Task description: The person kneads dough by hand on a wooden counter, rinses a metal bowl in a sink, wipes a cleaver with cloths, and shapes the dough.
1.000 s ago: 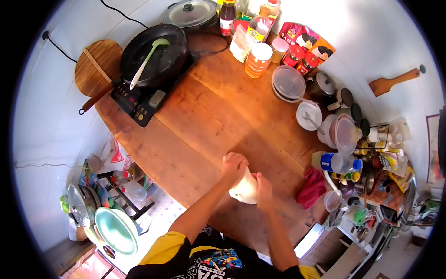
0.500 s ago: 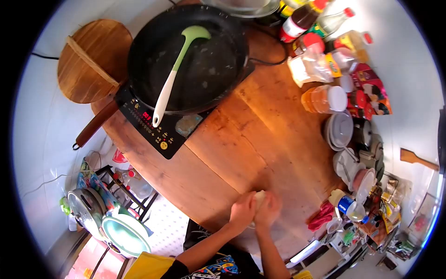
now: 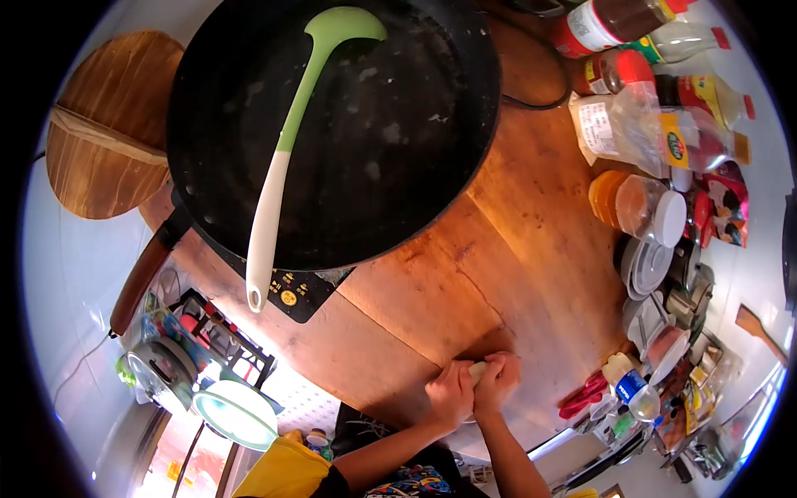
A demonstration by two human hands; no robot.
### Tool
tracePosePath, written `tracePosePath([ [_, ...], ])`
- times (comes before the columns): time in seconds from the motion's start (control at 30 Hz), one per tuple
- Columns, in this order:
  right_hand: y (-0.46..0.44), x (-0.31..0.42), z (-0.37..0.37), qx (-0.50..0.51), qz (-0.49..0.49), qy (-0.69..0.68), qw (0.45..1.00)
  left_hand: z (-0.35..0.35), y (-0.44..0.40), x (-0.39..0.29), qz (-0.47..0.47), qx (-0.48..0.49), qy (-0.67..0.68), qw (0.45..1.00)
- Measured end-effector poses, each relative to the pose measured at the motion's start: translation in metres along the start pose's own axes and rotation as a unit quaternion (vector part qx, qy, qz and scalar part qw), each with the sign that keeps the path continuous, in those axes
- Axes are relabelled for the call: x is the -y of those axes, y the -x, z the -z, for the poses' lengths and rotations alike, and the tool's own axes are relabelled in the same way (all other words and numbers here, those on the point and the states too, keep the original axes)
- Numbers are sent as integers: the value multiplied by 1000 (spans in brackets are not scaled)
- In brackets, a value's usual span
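Observation:
Close together near the table's front edge, my left hand (image 3: 451,393) and my right hand (image 3: 497,383) are both closed around a pale, dough-like lump (image 3: 477,371). Fingers cover most of it, and only a small part shows between them. The hands are just above the wooden table (image 3: 415,290); whether they touch it I cannot tell. Farther off, a green ladle (image 3: 287,162) with a cream handle lies across a large black pan (image 3: 398,199), apart from both hands.
Under the pan is a black induction cooker (image 3: 300,300). A round wooden lid (image 3: 112,178) leans at the left. Along the right stand sauce bottles (image 3: 618,23), jars (image 3: 635,207), lidded bowls (image 3: 652,267) and a Pepsi bottle (image 3: 635,390). A pale green basin (image 3: 237,413) sits lower left.
The view has shifted, so the pan and ladle look larger and nearer. Both hands stay on the pale lump, with the right hand's fingers now curled over its top.

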State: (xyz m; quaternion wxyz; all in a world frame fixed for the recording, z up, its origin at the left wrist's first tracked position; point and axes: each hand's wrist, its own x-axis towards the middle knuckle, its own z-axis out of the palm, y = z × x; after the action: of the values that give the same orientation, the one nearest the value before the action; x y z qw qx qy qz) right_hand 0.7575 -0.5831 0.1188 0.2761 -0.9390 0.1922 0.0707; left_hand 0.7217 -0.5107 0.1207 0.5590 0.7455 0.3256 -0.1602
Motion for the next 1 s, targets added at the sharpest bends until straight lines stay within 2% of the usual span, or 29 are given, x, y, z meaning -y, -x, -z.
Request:
tracePosePath([
  [0.07, -7, -22, -4, -1, 113, -27, 993, -8, 3, -8, -19, -89, -51, 995],
  [0.1, -12, -28, -5, 3, 117, -31, 993, -14, 3, -10, -22, -109, -72, 991],
  [0.27, -26, -37, 6, 22, 221, -49, 974, -26, 6, -12, -52, -121, -78, 988],
  [0.33, -18, -40, 10, 23, 216, -47, 975, -24, 13, -9, -52, -117, -81, 988],
  [0.4, -13, -40, 8, 11, 109, -99, 989, -28, 9, -8, -90, -127, -27, 987],
  [0.43, -8, -44, 11, 7, 110, -105, 988, -28, 12, -10, -100, -109, -4, 989],
  [0.47, -3, -50, 15, -8, 34, -204, 978, -22, 15, -19, -107, -110, -9, 988],
  [0.53, 5, -57, 31, -25, -46, -308, 950, -11, 18, -44, -296, -15, 46, 954],
  [0.57, 9, -54, 52, -48, -25, -318, 946, -14, 13, -47, -302, -10, 42, 952],
  [0.63, 20, -49, 83, -81, 15, -338, 938, -26, 11, -59, -430, 127, 102, 888],
  [0.67, 22, -61, 80, -89, 12, -339, 937, -38, 15, -66, -433, 135, 101, 885],
  [0.73, 18, -87, 66, -64, -33, -284, 956, -62, 20, -83, -261, 43, 43, 963],
  [0.77, 9, -74, 73, -70, -36, -287, 955, -70, 17, -86, -265, 47, 39, 962],
  [0.83, -7, -49, 86, -57, -57, -381, 921, -80, 6, -79, -368, -122, -30, 921],
  [0.87, -7, -51, 81, -63, -58, -389, 917, -81, 3, -74, -376, -119, -34, 918],
  [0.93, -13, -48, 58, -97, -95, -232, 963, -73, -13, -63, -346, 22, -34, 937],
  [0.97, -14, -37, 53, -98, -96, -240, 961, -72, -27, -52, -351, 22, -41, 935],
  [1.0, -14, -28, 48, -169, -4, -115, 979, -72, -42, -39, -401, 18, 9, 916],
])
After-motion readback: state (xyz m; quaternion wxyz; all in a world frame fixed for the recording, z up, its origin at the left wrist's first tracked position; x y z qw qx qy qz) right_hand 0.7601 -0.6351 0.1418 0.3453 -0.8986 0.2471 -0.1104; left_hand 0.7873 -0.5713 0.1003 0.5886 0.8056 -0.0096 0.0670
